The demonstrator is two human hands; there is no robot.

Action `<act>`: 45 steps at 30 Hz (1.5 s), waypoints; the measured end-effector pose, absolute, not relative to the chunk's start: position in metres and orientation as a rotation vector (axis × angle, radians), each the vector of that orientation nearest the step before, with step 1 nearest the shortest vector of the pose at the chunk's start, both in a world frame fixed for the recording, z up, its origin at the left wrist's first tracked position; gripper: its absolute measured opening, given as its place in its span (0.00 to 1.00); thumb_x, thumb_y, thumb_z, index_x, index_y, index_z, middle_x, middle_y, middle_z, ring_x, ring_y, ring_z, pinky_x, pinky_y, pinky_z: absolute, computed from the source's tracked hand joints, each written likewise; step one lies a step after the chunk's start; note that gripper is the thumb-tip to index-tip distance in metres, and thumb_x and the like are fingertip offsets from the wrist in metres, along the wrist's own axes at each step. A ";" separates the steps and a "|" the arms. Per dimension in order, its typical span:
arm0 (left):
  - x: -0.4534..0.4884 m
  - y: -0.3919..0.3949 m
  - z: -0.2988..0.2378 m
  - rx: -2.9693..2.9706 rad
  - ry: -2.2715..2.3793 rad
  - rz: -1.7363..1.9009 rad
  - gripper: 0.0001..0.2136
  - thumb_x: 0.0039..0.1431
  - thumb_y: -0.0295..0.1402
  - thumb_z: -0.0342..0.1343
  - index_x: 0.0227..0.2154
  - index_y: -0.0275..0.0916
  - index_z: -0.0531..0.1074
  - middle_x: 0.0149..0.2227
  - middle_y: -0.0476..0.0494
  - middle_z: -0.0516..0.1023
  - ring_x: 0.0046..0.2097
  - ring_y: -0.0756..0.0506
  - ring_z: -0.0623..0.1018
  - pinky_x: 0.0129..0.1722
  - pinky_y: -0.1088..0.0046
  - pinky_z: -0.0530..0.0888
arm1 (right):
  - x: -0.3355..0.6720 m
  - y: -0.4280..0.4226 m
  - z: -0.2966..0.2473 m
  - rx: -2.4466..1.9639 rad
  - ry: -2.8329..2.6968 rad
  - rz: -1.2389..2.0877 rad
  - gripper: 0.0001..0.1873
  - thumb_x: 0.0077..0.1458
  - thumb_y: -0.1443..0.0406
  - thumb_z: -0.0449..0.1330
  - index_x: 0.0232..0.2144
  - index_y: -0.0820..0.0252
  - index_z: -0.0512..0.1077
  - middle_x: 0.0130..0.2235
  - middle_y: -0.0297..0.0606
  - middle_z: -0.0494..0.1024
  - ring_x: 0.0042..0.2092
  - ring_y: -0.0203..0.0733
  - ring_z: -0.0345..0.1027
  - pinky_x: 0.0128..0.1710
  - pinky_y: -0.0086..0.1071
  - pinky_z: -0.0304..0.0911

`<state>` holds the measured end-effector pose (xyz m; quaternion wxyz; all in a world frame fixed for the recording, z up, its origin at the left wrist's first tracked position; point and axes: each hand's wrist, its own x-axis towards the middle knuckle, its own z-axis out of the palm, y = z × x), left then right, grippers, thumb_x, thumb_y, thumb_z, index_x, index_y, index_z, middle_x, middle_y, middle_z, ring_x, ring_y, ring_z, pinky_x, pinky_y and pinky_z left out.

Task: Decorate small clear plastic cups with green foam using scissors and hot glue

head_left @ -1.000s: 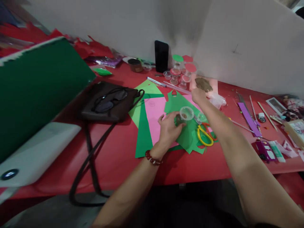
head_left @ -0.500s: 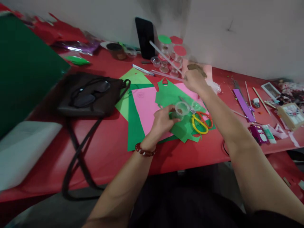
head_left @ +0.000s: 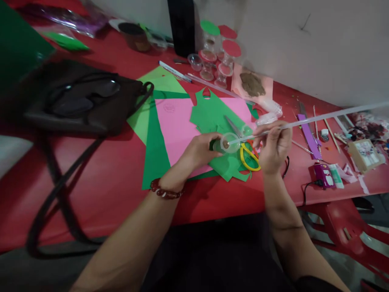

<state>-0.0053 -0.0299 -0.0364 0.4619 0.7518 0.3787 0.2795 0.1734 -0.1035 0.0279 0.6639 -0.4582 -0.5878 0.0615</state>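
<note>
My left hand [head_left: 199, 150] grips a small clear plastic cup [head_left: 227, 143] with a bit of brown material inside, tilted over the green paper cut-outs [head_left: 217, 117]. My right hand [head_left: 273, 146] pinches a long translucent white stick [head_left: 316, 118]; its near tip reaches into the cup's mouth, and the rest runs off to the right. Yellow-and-red scissors [head_left: 251, 156] lie on the green paper just under both hands. A pink sheet [head_left: 179, 129] and light green sheets lie beneath the cut-outs.
A dark bag [head_left: 82, 101] with long straps sits left on the red table [head_left: 106, 182]. Small jars with pink and green lids [head_left: 219, 56], a black phone [head_left: 181, 24] and a pink sheet with a brown pile [head_left: 252, 84] stand at the back. Sticks, a purple strip and small tubes lie at right.
My right hand picked up the long stick from the back of the table and brought it to the cup. The view has swung down and left.
</note>
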 end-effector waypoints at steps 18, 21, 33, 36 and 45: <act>-0.008 -0.030 -0.037 1.888 0.948 0.643 0.13 0.48 0.28 0.69 0.39 0.43 0.81 0.41 0.46 0.87 0.43 0.40 0.83 0.48 0.62 0.79 | 0.163 -0.104 0.008 -1.100 -1.543 0.169 0.12 0.76 0.54 0.51 0.40 0.50 0.66 0.35 0.29 0.77 0.24 0.30 0.66 0.24 0.28 0.65; -0.008 -0.031 -0.038 1.884 0.946 0.655 0.13 0.48 0.29 0.69 0.40 0.43 0.81 0.42 0.45 0.86 0.44 0.40 0.83 0.49 0.61 0.79 | 0.162 -0.103 0.009 -1.084 -1.512 0.148 0.11 0.76 0.56 0.51 0.41 0.50 0.67 0.36 0.29 0.77 0.24 0.29 0.65 0.24 0.28 0.65; -0.008 -0.030 -0.044 1.910 1.013 0.632 0.16 0.47 0.28 0.70 0.41 0.43 0.81 0.43 0.44 0.87 0.47 0.38 0.83 0.54 0.57 0.78 | 0.164 -0.099 0.011 -1.205 -1.557 0.250 0.15 0.75 0.53 0.53 0.39 0.53 0.72 0.35 0.32 0.78 0.26 0.31 0.68 0.27 0.29 0.66; -0.007 -0.033 -0.045 1.905 1.022 0.663 0.22 0.45 0.32 0.74 0.46 0.44 0.80 0.47 0.41 0.87 0.49 0.37 0.83 0.54 0.55 0.78 | 0.165 -0.098 0.012 -1.261 -1.569 0.297 0.14 0.74 0.54 0.55 0.38 0.54 0.73 0.32 0.31 0.77 0.26 0.32 0.68 0.29 0.30 0.67; -0.004 -0.039 -0.035 1.882 1.034 0.675 0.11 0.51 0.34 0.73 0.39 0.45 0.82 0.41 0.44 0.87 0.46 0.38 0.84 0.55 0.58 0.78 | 0.167 -0.105 0.016 -1.304 -1.566 0.273 0.13 0.74 0.56 0.55 0.39 0.53 0.74 0.31 0.30 0.77 0.26 0.33 0.69 0.30 0.31 0.68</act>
